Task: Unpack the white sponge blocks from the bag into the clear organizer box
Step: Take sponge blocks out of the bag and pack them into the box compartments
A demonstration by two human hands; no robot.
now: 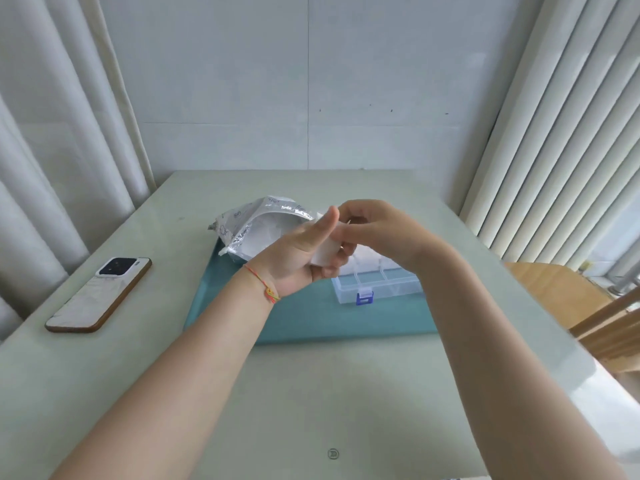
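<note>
Both hands meet above the teal mat [304, 317] in the middle of the table. My left hand [304, 258] lies palm-up and holds a white sponge block [323, 254] in its fingers. My right hand [377, 233] curls over the same block from the right and grips its upper end. Behind my left hand lies the silver foil bag [263, 223], its mouth open toward me with white sponge inside. The clear organizer box [377, 282] with a blue latch sits under my right hand, lid open, partly hidden by it.
A phone [100, 294] in a pale case lies face down at the table's left. Curtains hang left and right, a wall stands behind. A wooden chair [595, 313] is beside the table's right edge.
</note>
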